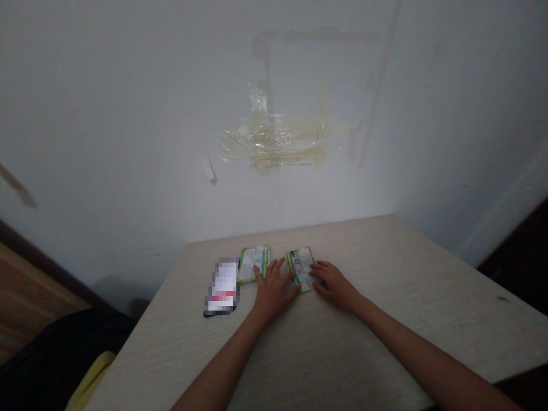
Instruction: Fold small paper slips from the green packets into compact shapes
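Note:
Two flat green-and-white packets lie on a pale wooden table (385, 297) near the wall. My left hand (272, 288) rests flat between them, fingers spread, its thumb touching the left packet (253, 263) and its fingertips at the edge of the right packet (301, 267). My right hand (334, 283) lies flat on the table with its fingers stretched onto the right side of the right packet. Neither hand grips anything.
A phone-like flat object (222, 287) with a blurred face lies left of the packets. The white wall behind carries old tape remains (274, 140). A dark seat with a yellow edge (92, 379) stands at the lower left.

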Tool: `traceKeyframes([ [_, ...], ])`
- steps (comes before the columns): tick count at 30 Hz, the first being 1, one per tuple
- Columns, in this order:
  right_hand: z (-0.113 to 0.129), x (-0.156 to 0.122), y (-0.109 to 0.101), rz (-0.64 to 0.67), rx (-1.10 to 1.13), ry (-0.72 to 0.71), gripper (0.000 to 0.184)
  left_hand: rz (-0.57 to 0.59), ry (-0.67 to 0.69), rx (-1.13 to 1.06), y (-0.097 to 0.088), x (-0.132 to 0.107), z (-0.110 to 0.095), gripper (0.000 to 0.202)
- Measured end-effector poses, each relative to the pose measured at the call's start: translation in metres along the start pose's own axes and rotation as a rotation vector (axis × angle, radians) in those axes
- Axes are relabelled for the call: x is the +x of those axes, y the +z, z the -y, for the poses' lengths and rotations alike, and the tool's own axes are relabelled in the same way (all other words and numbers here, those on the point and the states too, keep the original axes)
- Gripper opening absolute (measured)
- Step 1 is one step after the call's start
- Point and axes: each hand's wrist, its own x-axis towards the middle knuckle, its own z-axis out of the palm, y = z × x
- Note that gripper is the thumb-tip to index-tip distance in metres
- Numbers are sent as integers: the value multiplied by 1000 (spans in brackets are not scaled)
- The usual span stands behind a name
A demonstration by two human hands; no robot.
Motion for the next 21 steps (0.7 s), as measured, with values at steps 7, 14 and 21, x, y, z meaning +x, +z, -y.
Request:
traceKeyframes([
  [7, 3, 2, -4, 35, 15, -9, 32, 18, 52, -18, -3, -1, -1, 34],
  [14, -7, 2, -5, 23, 142, -20, 34, 51, 79, -66, -4, -1, -1, 37],
  [21, -12, 1, -4, 27, 237, 40, 44, 61, 95, -84, -8, -1, -1, 50],
])
